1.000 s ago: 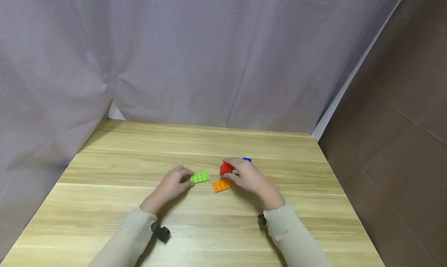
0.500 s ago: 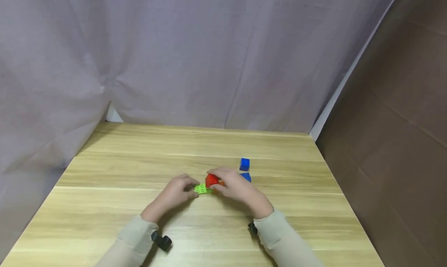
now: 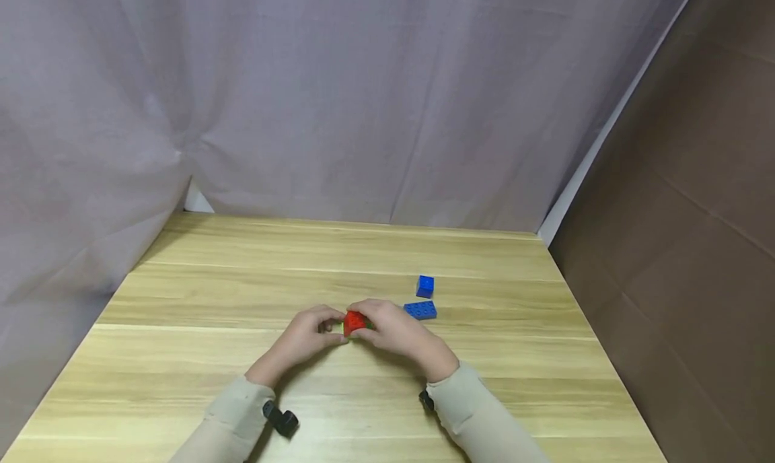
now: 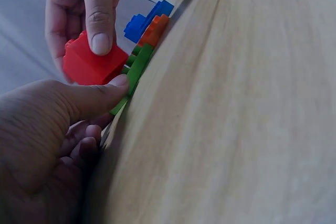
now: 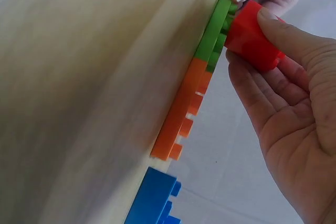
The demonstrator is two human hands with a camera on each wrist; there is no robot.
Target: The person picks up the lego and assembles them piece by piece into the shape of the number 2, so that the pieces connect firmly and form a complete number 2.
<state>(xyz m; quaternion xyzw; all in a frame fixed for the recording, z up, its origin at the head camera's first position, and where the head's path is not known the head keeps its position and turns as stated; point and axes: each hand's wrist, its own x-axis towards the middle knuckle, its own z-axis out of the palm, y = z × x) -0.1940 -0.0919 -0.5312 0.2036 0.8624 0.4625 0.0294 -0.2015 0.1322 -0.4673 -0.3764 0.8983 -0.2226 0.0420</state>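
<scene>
My left hand [image 3: 309, 333] pinches the end of a flat green toy building brick [image 4: 137, 69] lying on the table, thumb along its near side. My right hand [image 3: 393, 330] holds a red building brick [image 5: 251, 38] with a slanted face between thumb and fingers. The red brick is right over the green one's studs, tilted in the right wrist view. End to end with the green brick lies a flat orange brick [image 5: 181, 111], hidden under my right hand in the head view.
A flat blue brick [image 3: 420, 309] lies just beyond my right hand, with a taller blue block [image 3: 425, 286] behind it. The wooden table [image 3: 242, 281] ends at a grey curtain [image 3: 315, 113] at the back; brown cloth [image 3: 678, 247] hangs at the right.
My right hand has carried the red brick leftward and nearer to me, over the green brick. The flat blue brick has come into view, while the orange one is now covered in the head view.
</scene>
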